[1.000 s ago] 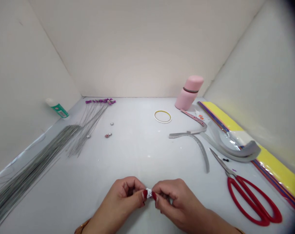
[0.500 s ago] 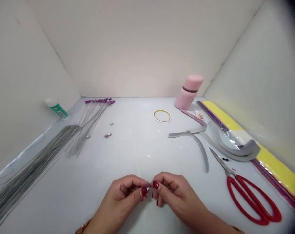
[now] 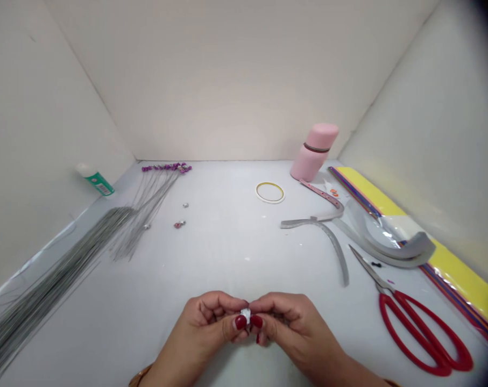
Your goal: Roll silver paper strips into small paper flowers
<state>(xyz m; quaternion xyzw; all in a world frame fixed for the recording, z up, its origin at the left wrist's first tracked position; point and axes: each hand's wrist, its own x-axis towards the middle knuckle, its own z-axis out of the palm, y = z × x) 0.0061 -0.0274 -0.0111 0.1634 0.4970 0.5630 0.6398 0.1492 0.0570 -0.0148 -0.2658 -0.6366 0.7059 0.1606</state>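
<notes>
On the white table, front centre: the left hand (image 3: 199, 323) and the right hand (image 3: 294, 325) meet above the surface, close to the near edge of the view.

Fingers: both hands are closed in a firm pinch, the red-nailed fingertips (image 3: 240, 322) pressing in from either side.

Held thing: a small white scrap (image 3: 246, 315) sits between the hands, partly hidden; I cannot tell whether it is paper or foil.

Risk: a loosened pinch could drop the scrap, and white on a white table (image 3: 215, 252) would be hard to find.

Right side: red-handled scissors (image 3: 419, 336) lie near the right hand, their points aimed back, so a wide move that way could meet them. Grey paper strips (image 3: 337, 252) curve behind them.

Left side: a long bundle of thin wires (image 3: 54, 263) could catch a wrist swung too far.

Open room: bare table stretches ahead of the hands, with white walls (image 3: 227, 80) bounding the back and sides.
</notes>
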